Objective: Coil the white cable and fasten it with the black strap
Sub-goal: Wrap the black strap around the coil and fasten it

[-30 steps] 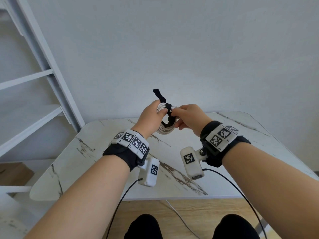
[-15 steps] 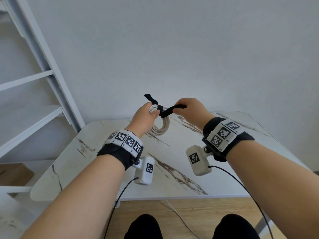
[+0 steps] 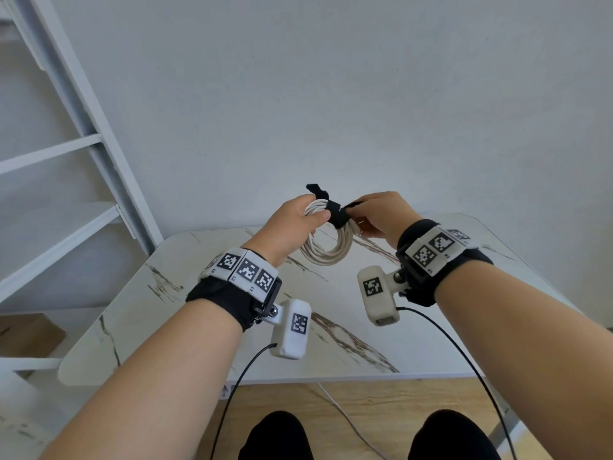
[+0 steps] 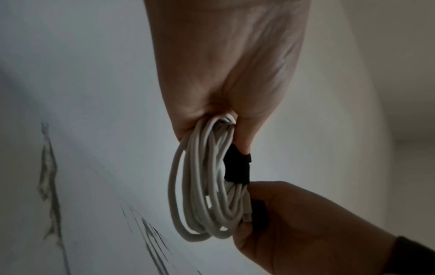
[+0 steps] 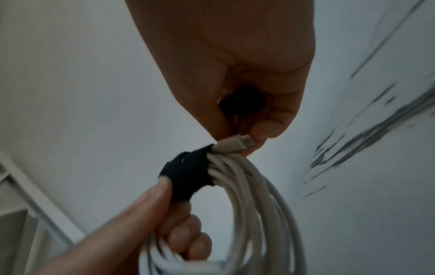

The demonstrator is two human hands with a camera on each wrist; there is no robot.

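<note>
The white cable [image 3: 326, 252] is wound into a round coil and held in the air above the marble table [image 3: 205, 313]. My left hand [image 3: 298, 220] grips the top of the coil, thumb pressed on the black strap [image 3: 335, 212]. The strap is wrapped round the bundle, and one loose end [image 3: 316, 190] sticks up past my left fingers. My right hand [image 3: 374, 214] pinches the strap's other end close against the coil. In the left wrist view the cable [image 4: 202, 188] hangs below my left hand with the strap [image 4: 236, 169] around it. A cable plug [image 5: 235, 144] shows by my right fingertips [image 5: 268, 128] beside the strap [image 5: 186, 176].
A white ladder-like shelf frame [image 3: 83, 127] stands at the left against the wall. Black wrist-camera cords [image 3: 232, 390] hang down toward the wooden floor. My knees [image 3: 275, 436] show below the table's front edge.
My right hand, which had pulled the strap's end out to the right, has brought it back over the coil. Both hands and the coil have shifted slightly.
</note>
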